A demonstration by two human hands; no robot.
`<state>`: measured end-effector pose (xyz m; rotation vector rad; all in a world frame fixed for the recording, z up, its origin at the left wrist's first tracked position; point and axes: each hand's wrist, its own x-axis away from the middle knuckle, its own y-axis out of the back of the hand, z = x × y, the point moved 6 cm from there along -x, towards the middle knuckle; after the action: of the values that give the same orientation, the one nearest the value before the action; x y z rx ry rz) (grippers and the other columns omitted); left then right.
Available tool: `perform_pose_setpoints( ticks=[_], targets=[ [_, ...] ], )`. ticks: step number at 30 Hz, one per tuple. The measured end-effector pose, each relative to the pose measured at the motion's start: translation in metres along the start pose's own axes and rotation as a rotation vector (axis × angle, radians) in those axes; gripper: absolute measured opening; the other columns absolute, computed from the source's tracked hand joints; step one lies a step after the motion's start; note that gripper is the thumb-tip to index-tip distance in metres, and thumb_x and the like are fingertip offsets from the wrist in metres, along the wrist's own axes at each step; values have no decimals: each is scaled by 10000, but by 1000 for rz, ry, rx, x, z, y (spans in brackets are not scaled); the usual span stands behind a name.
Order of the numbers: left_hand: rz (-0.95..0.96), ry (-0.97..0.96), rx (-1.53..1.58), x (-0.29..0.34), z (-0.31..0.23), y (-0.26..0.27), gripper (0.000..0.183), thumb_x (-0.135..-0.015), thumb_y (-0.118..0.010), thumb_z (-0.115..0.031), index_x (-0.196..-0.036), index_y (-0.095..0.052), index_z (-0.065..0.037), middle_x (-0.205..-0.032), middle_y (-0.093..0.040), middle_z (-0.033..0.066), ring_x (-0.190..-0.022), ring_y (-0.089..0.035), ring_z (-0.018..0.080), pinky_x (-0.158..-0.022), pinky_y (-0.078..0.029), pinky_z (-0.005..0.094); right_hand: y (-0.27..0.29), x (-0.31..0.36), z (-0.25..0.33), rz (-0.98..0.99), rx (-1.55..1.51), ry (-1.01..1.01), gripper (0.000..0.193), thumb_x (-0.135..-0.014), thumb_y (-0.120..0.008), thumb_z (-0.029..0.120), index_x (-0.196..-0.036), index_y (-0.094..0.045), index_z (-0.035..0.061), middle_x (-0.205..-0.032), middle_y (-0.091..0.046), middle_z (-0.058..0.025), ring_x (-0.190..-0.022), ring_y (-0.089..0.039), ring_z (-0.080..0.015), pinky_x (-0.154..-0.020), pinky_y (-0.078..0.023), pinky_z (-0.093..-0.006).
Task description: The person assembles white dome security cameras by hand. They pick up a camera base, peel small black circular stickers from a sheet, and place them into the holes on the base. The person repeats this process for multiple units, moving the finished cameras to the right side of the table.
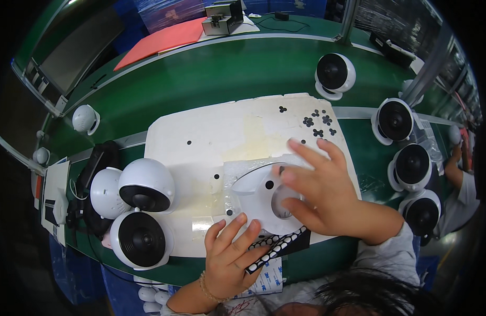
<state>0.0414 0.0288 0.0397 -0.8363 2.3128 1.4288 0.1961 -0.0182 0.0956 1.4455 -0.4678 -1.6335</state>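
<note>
A white rounded camera base (253, 206) lies on clear bubble wrap (230, 171) in front of me. A round black adhesive dot (269, 185) sits on its surface beside the circular recess. Over the base's right side is my right hand (324, 192), its fingers spread, with another small black dot (282, 170) at a fingertip. My left hand (233, 258) is at the base's near edge. Between its thumb and fingers it holds a black adhesive-dot sheet (277, 250) with rows of white round holes; the other fingers are stretched out.
Under the work lies a cream board (185, 121), with loose black dots (308, 121) at its far right. White ball-shaped cameras stand to the left (147, 179) and right (395, 120). One camera (335, 73) stands farther back. Another person's arm (454, 168) shows far right.
</note>
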Motion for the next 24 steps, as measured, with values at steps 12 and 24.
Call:
perform_pose_setpoints(
  ticks=[12,24],
  targets=[
    [-4,7,7,-1,1,-2,205,-629,-638,-116,-833,-652,-132,-1230,-501,66,-1161,-429,257,-932,-268,424,-16,24,0,117,-461,-196,61,-771,-604,156,-789,-623,101,-1334,-352,-146,-1275,-187,-384,-958,-178,-481],
    [0,32,10,-2,1,-3,196,-627,-635,-115,-820,-658,-134,-1233,-501,60,-1170,-421,247,-941,-255,419,-18,24,1,152,-418,-200,76,-753,-633,149,-791,-642,84,-1314,-370,-198,-1287,-180,-388,-1016,-164,-429]
  ],
)
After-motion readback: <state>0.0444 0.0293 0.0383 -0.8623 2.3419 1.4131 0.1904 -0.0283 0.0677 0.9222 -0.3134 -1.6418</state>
